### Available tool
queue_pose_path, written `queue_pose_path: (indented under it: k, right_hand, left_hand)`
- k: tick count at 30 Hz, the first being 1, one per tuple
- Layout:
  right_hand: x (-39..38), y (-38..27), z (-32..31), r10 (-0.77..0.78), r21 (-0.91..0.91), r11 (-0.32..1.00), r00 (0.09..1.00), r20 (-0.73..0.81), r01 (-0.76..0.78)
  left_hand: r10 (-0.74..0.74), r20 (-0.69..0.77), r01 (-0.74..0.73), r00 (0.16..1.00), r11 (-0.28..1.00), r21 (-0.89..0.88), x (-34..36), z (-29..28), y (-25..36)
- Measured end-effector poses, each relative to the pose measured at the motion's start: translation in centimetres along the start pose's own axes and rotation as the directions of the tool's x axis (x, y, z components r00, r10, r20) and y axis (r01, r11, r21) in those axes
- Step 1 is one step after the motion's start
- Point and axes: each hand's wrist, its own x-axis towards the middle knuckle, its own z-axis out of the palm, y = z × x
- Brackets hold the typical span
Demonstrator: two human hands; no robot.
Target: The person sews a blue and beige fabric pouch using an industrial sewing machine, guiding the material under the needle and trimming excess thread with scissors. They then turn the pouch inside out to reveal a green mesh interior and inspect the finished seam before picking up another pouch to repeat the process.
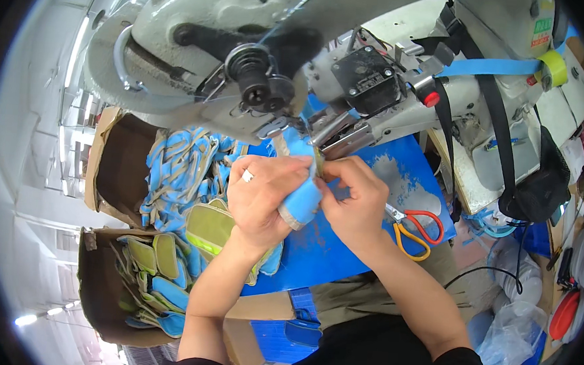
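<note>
White walls (27, 139) and glowing tube lights (77, 49) curve along the left rim of the view. Across the top looms a large, pale grey metal sewing machine (195, 9), and below it spreads a bright blue work table (301, 256), its paint worn in a pale patch at the right. Two open brown cardboard boxes stand at the left, one above the other in the view: the upper box (100, 164) is dark inside, while the lower box (99, 304) holds flat green and blue fabric pieces (167, 258). Beside the upper box lies a tangled heap of blue and beige fabric strips (192, 166). A black mesh pouch (546, 178) hangs at the right.

Near the middle, the left hand (264, 197), back upward, grips a small, curved blue fabric piece with beige edging (302, 202); the right hand (357, 203) pinches its right edge between thumb and bent forefinger. This piece lies between the hands, its upper end reaching the metal parts beneath the machine head. Scissors with one red and one orange handle (401, 218) rest on the table just beside the right forearm. Smallest are a red round knob (431, 99) on the machine and a silver-coloured ring (247, 175) on a left finger.
</note>
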Motion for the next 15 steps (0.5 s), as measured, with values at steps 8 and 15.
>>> queue_pose_path:
  k: [8, 15]
  right_hand:
    - [0.3, 0.2, -0.9, 0.062, 0.043, 0.997, 0.996, 0.071, -0.065]
    - [1.3, -0.6, -1.6, 0.171, 0.03, 0.984, 0.979, 0.115, -0.175]
  left_hand:
    - [0.08, 0.043, -0.085, 0.996, 0.99, 0.112, 0.4, 0.0, 0.5]
    - [0.07, 0.079, -0.082, 0.994, 0.983, 0.164, 1.2, 0.2, 0.3]
